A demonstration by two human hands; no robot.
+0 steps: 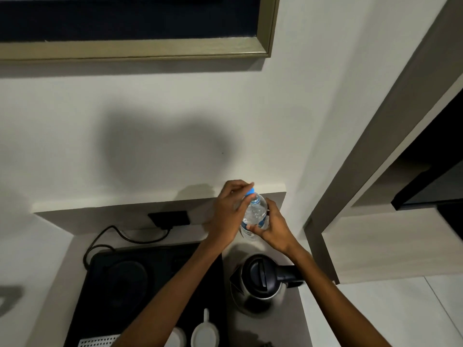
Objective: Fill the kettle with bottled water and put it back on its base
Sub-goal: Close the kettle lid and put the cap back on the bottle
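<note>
A small clear water bottle with a blue cap is held up near the back wall. My right hand is wrapped around its lower body. My left hand reaches over from the left, its fingertips pinching the cap. Below the bottle, a steel kettle with a black lid, which is down, stands on the grey counter, its handle pointing right. The round black kettle base lies to the left on a black tray, with nothing on it.
A black cord runs from the tray to a wall socket. Two white cups and a perforated white item sit at the tray's front. The counter ends just right of the kettle. A framed picture hangs above.
</note>
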